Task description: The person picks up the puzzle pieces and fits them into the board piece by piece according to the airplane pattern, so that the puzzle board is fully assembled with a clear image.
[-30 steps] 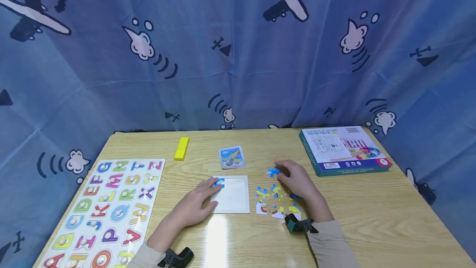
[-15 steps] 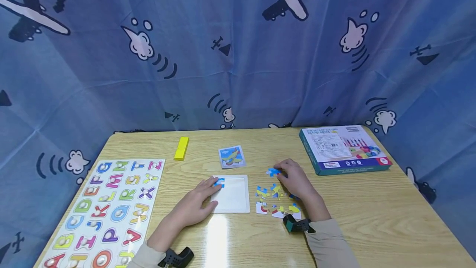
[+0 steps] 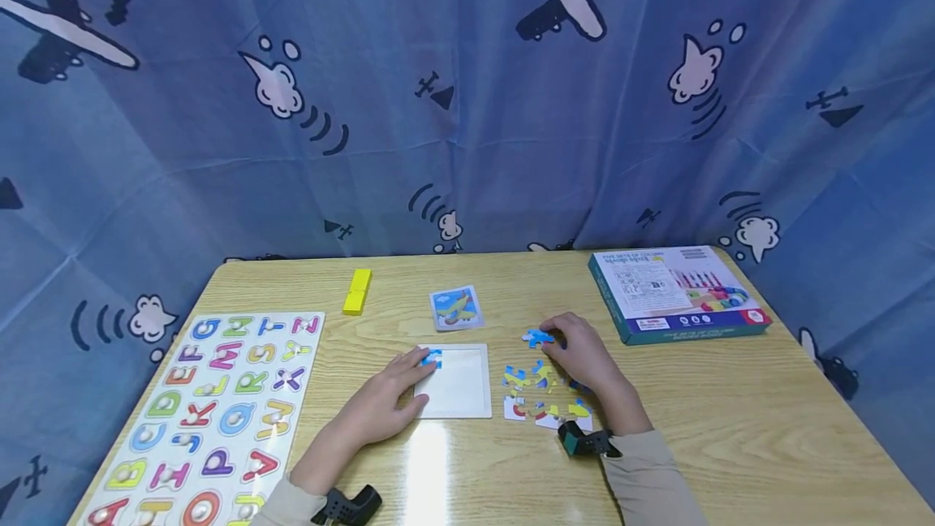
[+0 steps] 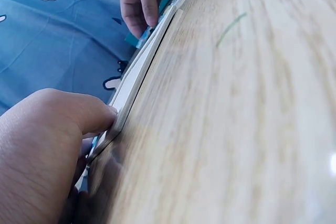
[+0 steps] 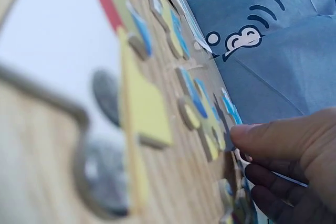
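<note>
A white puzzle tray (image 3: 454, 384) lies at the middle of the table, with a blue and white puzzle piece (image 3: 433, 358) in its upper left corner. My left hand (image 3: 383, 400) rests on the tray's left side, fingers stretched out over that piece. In the left wrist view the thumb (image 4: 97, 115) touches the tray's rim (image 4: 137, 85). To the right of the tray, my right hand (image 3: 582, 353) pinches a blue puzzle piece (image 3: 537, 338) between thumb and fingers, low over the table. Several yellow, blue and white puzzle pieces (image 3: 514, 378) lie just below it, partly hidden by the wrist.
Behind the tray lies a small airplane picture card (image 3: 456, 308). A letter board (image 3: 212, 404) covers the table's left side, with yellow blocks (image 3: 357, 292) beyond it. A boxed set (image 3: 675, 295) sits at the back right, before a blue curtain (image 3: 467, 104).
Almost nothing differs. The right hand's fingers shift very slightly at the blue puzzle piece; the left hand stays in place on the tray.
</note>
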A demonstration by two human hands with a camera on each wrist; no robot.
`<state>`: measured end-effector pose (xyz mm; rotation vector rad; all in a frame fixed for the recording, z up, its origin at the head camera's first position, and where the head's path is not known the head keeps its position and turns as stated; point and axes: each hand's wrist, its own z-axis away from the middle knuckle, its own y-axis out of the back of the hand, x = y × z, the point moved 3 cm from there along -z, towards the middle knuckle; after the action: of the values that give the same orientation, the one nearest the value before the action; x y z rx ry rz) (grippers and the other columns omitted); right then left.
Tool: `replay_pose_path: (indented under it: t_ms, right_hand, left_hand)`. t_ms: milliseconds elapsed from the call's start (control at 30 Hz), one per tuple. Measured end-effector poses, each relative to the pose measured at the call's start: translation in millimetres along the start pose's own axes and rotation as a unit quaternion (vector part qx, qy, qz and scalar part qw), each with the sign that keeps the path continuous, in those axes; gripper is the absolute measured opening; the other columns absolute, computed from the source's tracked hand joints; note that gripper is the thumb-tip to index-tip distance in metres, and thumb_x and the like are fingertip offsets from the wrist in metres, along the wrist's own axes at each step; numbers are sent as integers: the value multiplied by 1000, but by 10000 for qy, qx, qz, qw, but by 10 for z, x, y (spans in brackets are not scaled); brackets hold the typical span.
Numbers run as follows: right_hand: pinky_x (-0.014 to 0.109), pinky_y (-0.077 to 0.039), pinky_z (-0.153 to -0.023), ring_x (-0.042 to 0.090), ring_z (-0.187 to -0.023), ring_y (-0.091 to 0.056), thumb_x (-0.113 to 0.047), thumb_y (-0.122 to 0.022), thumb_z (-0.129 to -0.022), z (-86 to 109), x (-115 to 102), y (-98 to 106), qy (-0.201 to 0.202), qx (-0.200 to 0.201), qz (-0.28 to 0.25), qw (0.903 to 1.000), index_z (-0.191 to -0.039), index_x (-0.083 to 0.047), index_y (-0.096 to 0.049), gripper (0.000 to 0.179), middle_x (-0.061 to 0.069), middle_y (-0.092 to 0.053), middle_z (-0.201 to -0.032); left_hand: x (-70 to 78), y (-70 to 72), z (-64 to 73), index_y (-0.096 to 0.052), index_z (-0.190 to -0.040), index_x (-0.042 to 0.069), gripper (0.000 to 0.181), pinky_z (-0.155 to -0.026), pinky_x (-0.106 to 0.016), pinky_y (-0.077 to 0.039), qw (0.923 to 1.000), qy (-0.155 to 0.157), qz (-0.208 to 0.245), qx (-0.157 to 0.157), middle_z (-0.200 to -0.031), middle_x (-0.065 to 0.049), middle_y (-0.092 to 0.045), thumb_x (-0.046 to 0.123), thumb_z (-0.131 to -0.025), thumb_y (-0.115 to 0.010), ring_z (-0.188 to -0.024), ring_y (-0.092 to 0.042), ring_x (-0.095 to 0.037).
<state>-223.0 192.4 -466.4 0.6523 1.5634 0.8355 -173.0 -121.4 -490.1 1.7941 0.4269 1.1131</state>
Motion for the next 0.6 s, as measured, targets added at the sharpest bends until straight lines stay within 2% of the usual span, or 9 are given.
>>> replay_pose_path:
  t_ms: [100, 200, 300, 367, 600]
  right_hand:
    - [49, -48, -96, 31, -109, -57, -13, -67, -87, 9, -34, 24, 42, 5, -17, 10000, -112, -4, -65, 27, 14, -61, -115]
    - [43, -52, -85, 25, -96, -59, -14, -68, -86, 29, -83, 42, 184, 4, -44, 9998, -112, -5, -66, 27, 12, -62, -109]
    - [34, -51, -73, 19, -83, -56, -14, -69, -86, 40, -140, 45, 358, -26, -89, 9993, -111, -4, -67, 27, 9, -63, -101]
    - [30, -49, -70, 16, -79, -53, -13, -69, -86, 43, -176, 37, 436, -50, -127, 9990, -110, -5, -68, 26, 7, -62, -97]
    - [31, -54, -76, 14, -83, -54, -12, -69, -86, 47, -295, -9, 536, -65, -375, 9978, -110, -6, -68, 25, 4, -61, -97]
  left_hand:
    - [0, 3, -2, -49, -140, 16, 49, -119, -40, -25, 10000, -4, 14, -4, -152, -4, -36, 28, -93, -57, -141, -32, -22]
    - [7, 5, -6, -49, -140, 15, 49, -119, -40, -25, 10000, 2, 24, -15, -152, -4, -36, 28, -93, -57, -141, -32, -21]
    - [14, 7, -5, -50, -139, 15, 49, -118, -41, -25, 10000, 8, 37, -18, -151, -5, -37, 28, -93, -57, -141, -32, -22]
    - [16, 6, -3, -50, -139, 15, 49, -118, -42, -26, 10000, 22, 33, -28, -151, -4, -37, 28, -93, -57, -141, -32, -22]
    - [25, 10, -2, -49, -140, 16, 49, -117, -43, -27, 10000, 41, 17, -24, -151, -5, -37, 29, -93, -57, -141, -32, -23]
